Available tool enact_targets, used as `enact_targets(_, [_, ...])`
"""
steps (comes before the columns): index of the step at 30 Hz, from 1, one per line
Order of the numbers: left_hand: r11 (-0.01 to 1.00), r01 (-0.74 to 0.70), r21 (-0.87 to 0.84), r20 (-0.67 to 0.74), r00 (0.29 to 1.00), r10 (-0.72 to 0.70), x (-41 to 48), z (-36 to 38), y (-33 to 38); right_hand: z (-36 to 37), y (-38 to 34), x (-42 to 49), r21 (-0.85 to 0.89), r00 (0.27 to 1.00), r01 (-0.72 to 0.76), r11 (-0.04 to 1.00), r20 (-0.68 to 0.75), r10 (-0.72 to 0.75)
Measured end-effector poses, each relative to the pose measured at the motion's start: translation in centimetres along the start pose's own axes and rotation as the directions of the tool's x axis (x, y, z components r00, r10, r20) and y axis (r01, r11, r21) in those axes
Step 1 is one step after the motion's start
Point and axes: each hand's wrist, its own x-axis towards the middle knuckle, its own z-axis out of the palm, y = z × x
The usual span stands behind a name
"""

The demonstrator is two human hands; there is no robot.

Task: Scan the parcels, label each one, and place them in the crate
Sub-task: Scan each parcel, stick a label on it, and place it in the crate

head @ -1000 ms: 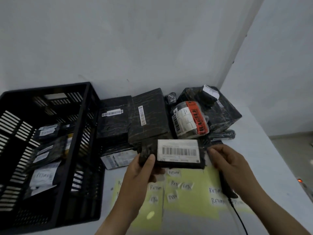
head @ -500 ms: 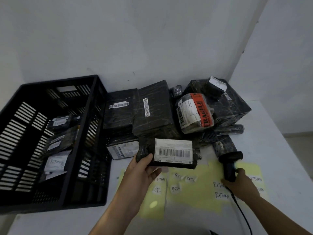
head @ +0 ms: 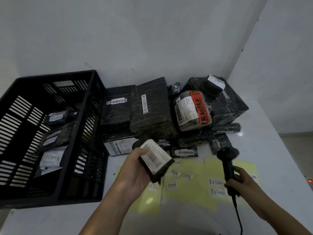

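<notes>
My left hand (head: 135, 173) grips a small black parcel (head: 155, 160) with a white barcode label, held tilted above the table. My right hand (head: 240, 183) grips the handle of a black barcode scanner (head: 227, 156), its head raised and standing to the right of the parcel. A black slatted crate (head: 88, 102) stands at the left with several labelled parcels (head: 50, 158) inside. White "RETURN" labels (head: 216, 187) lie on yellow sheets (head: 191, 192) below my hands.
A pile of black wrapped parcels (head: 149, 109) lies against the wall behind my hands, one with an orange fragile label (head: 202, 107). A small parcel (head: 184, 152) lies flat in front of the pile. The scanner cable (head: 238, 216) trails toward me. The table edge runs along the right.
My left hand has turned the parcel from level to tilted, label facing right. My right hand has lifted the scanner and brought its head up beside the parcel.
</notes>
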Motion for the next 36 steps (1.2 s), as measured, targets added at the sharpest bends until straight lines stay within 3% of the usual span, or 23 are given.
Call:
enact_targets(7, [0.978, -0.089, 0.188, 0.001, 0.996, 0.090, 1.6, 0.1, -0.4, 2.7, -4.2, -5.0, 0.056, 0.977, 0.206, 0.977, 0.039, -0.208])
enact_targets(12, [0.988, -0.079, 0.132, 0.082, 0.994, 0.068, 2.3, -1.2, -0.5, 4.8, -6.9, -8.3, 0.133, 0.960, 0.270, 0.954, 0.044, -0.278])
enact_targets(19, [0.929, -0.176, 0.326, 0.043, 0.984, 0.171, 2.3, -2.0, 0.2, 7.5, -8.8, -11.6, 0.151, 0.929, 0.337, 0.929, 0.109, -0.354])
enact_targets(36, [0.951, -0.209, 0.227, 0.010, 0.977, 0.212, 3.3, -3.8, 1.9, 11.6, -9.5, -14.4, 0.167, 0.867, 0.450, 0.877, 0.151, -0.474])
